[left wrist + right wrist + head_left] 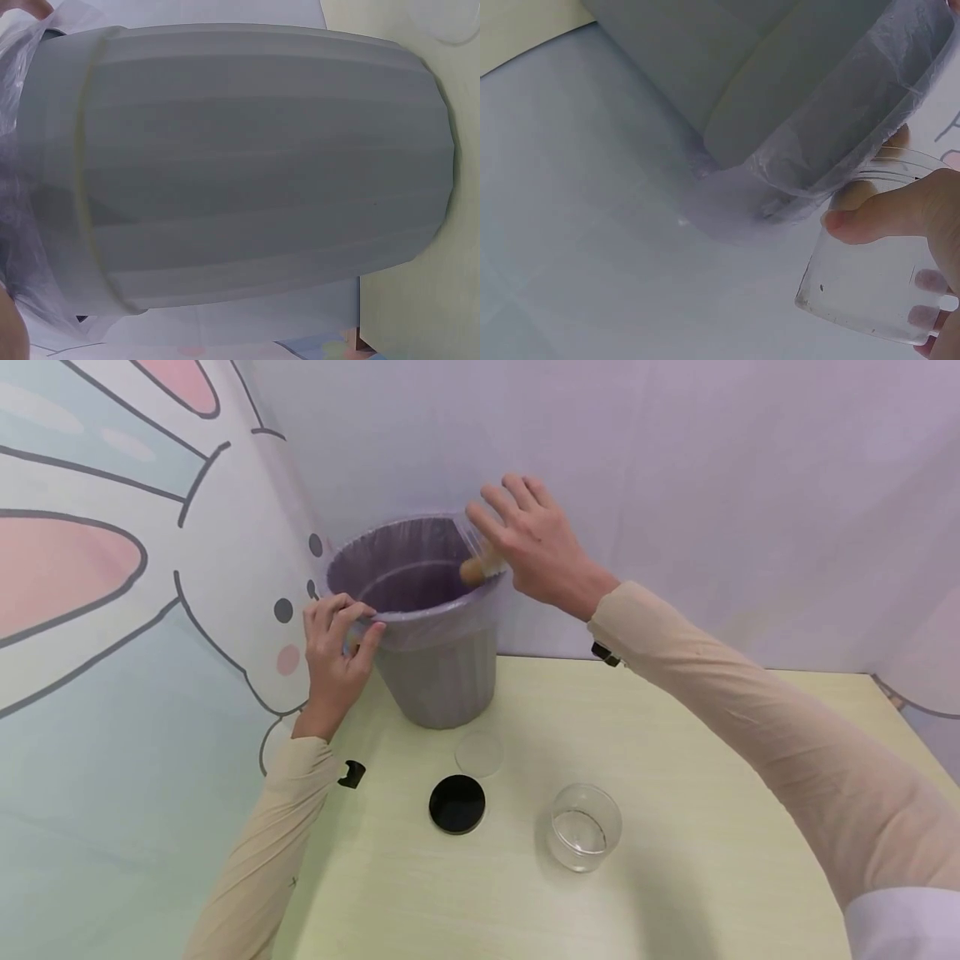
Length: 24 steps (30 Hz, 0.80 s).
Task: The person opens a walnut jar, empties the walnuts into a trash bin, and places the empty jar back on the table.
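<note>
A grey trash bin [442,681], lined with a thin plastic bag [450,620], stands at the back left of the table. My left hand [333,647] grips the bin's near rim, thumb outside and fingers over the edge. Over the right side of the bin's mouth, my right hand [536,543] holds a clear jar [862,281] tipped with its opening toward the inside. A brown roundish piece [853,195] lies by the jar's mouth, and brown stuff [472,572] shows at the opening in the head view; its kind is unclear.
In front of the bin lie a clear round disc [480,754] and a black round lid [457,804]. An open clear round container [583,828] stands to their right on the pale table [675,760]. A curtain with rabbit drawings [217,577] hangs close on the left.
</note>
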Motion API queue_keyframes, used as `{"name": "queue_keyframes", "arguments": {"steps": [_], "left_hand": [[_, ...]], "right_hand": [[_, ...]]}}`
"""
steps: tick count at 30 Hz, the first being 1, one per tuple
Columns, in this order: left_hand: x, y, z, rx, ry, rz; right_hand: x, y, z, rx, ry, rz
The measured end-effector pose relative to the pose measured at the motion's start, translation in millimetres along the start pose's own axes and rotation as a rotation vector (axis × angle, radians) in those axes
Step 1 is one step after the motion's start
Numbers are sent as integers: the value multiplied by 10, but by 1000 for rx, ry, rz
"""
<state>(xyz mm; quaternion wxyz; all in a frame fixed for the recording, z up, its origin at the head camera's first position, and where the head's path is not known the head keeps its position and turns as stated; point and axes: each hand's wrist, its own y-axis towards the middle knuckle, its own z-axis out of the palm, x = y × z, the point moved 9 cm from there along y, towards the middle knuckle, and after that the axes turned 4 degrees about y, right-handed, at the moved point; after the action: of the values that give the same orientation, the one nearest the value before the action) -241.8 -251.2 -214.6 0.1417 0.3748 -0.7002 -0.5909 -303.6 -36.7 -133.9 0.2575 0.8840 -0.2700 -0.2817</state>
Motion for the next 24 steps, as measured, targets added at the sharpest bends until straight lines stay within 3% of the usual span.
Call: {"name": "queue_keyframes", "arguments": {"steps": [4,11,14,17,24], "left_hand": [[-51,11,-12,-6,-8,-1],[-349,127,-97,-23,-48,17],[-379,137,-116,-25,-59,9],[-336,119,-113,-27,-58,14],[-51,23,-71,-16,-46,9]], "right_hand": [[0,2,6,-3,5,3],[5,19,17,1,0,-2],[21,32,30,13,1,-16],[42,42,45,26,11,-29],[77,43,69,27,7,-44]]}}
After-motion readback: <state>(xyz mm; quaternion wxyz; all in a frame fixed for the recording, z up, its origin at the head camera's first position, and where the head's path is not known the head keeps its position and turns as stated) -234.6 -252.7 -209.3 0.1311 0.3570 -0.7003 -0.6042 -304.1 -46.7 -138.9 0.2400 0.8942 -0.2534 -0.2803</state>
